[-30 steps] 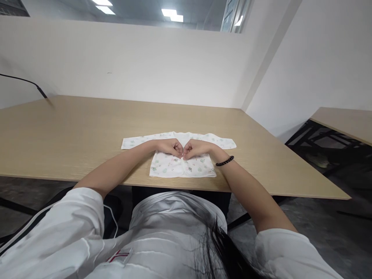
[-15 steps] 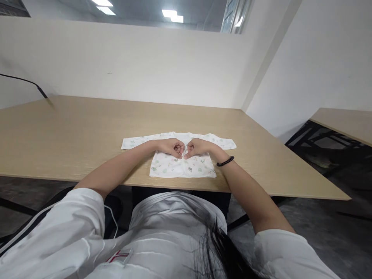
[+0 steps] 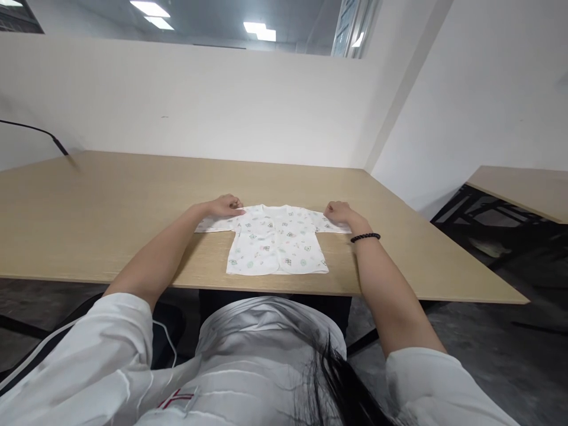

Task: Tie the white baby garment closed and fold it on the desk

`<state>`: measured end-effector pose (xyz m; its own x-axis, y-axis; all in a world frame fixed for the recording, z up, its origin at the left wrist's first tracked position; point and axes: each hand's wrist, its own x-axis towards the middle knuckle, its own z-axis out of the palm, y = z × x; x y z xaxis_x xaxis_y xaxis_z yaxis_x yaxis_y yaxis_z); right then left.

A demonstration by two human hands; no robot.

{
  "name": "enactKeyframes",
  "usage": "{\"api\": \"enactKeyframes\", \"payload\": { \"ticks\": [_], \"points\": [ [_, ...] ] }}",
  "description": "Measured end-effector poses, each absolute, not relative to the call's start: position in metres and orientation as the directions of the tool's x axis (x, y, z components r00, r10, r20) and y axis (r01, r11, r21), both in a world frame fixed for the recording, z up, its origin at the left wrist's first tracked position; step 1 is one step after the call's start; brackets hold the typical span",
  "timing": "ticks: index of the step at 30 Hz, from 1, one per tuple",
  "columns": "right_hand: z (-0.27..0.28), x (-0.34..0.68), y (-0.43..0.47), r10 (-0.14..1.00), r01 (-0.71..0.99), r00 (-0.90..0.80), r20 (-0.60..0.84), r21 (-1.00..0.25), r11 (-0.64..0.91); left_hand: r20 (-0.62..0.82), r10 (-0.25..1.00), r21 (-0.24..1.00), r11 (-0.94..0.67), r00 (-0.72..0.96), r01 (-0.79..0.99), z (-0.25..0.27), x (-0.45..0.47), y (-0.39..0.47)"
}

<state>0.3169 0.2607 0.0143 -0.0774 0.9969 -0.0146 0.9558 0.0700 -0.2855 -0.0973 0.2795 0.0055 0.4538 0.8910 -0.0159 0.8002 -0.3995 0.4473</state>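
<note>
A white baby shirt [image 3: 278, 239] with a small green and brown print lies flat, its front facing up and its long sleeves spread to both sides. The neckline points away from me and the hem lies near the table edge. My left hand [image 3: 226, 206] is at the left sleeve close to the shoulder, fingers curled in and thumb along the cloth's upper edge. On the other sleeve rests my right hand [image 3: 339, 212], its fingers closed at the cloth and the fingertips partly hidden. A dark beaded bracelet [image 3: 365, 236] circles the right wrist.
The shirt lies on a light wooden table [image 3: 133, 195] that meets a white wall [image 3: 213, 100] at the back. A black cable [image 3: 60, 145] hangs at the far left. To the right, a second table [image 3: 523, 186] stands beyond a gap.
Both hands have moved apart from the middle of the shirt's front, the left one out to the left sleeve and the right one to the right sleeve. The front now shows uncovered.
</note>
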Motion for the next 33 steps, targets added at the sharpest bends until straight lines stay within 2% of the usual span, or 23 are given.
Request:
{"api": "enactKeyframes", "payload": {
  "ticks": [2,7,11,13,15,17,19,20,22,23,25,26,28,30,32,33],
  "points": [
    [0.018,0.322,0.261,0.992,0.938,-0.122,-0.030,-0.329,0.105,-0.058,0.838,0.511,-0.442,0.543,0.737,0.007,-0.103,0.281],
    [0.033,0.334,0.257,0.978,0.872,-0.205,-0.020,-0.458,0.174,-0.076,0.854,0.609,-0.369,0.514,0.702,0.017,-0.110,0.279],
    [0.041,0.350,0.251,0.930,0.770,-0.350,-0.110,-0.599,0.219,-0.198,0.738,0.628,-0.410,0.645,0.662,0.029,-0.126,0.274],
    [0.041,0.355,0.250,0.903,0.776,-0.390,-0.178,-0.591,0.219,-0.282,0.697,0.613,-0.398,0.659,0.683,0.031,-0.136,0.274],
    [0.038,0.356,0.251,0.914,0.810,-0.366,-0.177,-0.543,0.219,-0.317,0.718,0.586,-0.365,0.619,0.724,0.029,-0.142,0.277],
    [0.036,0.353,0.254,0.947,0.813,-0.318,-0.037,-0.525,0.252,-0.191,0.812,0.584,-0.358,0.551,0.729,0.025,-0.143,0.283],
    [0.036,0.348,0.258,0.931,0.762,-0.252,0.262,-0.539,0.358,0.145,0.900,0.613,-0.408,0.411,0.676,0.023,-0.139,0.290],
    [0.038,0.346,0.260,0.885,0.730,-0.210,0.415,-0.536,0.424,0.344,0.891,0.620,-0.453,0.298,0.641,0.024,-0.136,0.292],
    [0.043,0.342,0.263,0.756,0.682,-0.122,0.643,-0.500,0.534,0.662,0.749,0.577,-0.540,0.036,0.612,0.028,-0.131,0.295],
    [0.047,0.342,0.264,0.701,0.669,-0.087,0.708,-0.480,0.568,0.757,0.651,0.536,-0.567,-0.059,0.626,0.032,-0.130,0.296],
    [0.053,0.343,0.263,0.644,0.648,-0.048,0.764,-0.467,0.602,0.847,0.517,0.453,-0.583,-0.121,0.674,0.039,-0.129,0.294],
    [0.055,0.345,0.262,0.640,0.639,-0.038,0.767,-0.474,0.606,0.860,0.500,0.422,-0.587,-0.101,0.690,0.042,-0.130,0.293],
    [0.058,0.349,0.258,0.714,0.649,-0.049,0.698,-0.521,0.554,0.827,0.562,0.402,-0.594,0.002,0.697,0.046,-0.132,0.289],
    [0.057,0.355,0.254,0.846,0.691,-0.122,0.519,-0.567,0.448,0.664,0.726,0.443,-0.574,0.179,0.689,0.047,-0.133,0.284],
    [0.056,0.359,0.250,0.933,0.732,-0.254,0.256,-0.579,0.358,0.319,0.861,0.515,-0.509,0.397,0.689,0.046,-0.132,0.278],
    [0.055,0.361,0.248,0.940,0.742,-0.323,0.112,-0.587,0.325,0.102,0.864,0.547,-0.463,0.494,0.697,0.046,-0.131,0.274]
  ]
}}
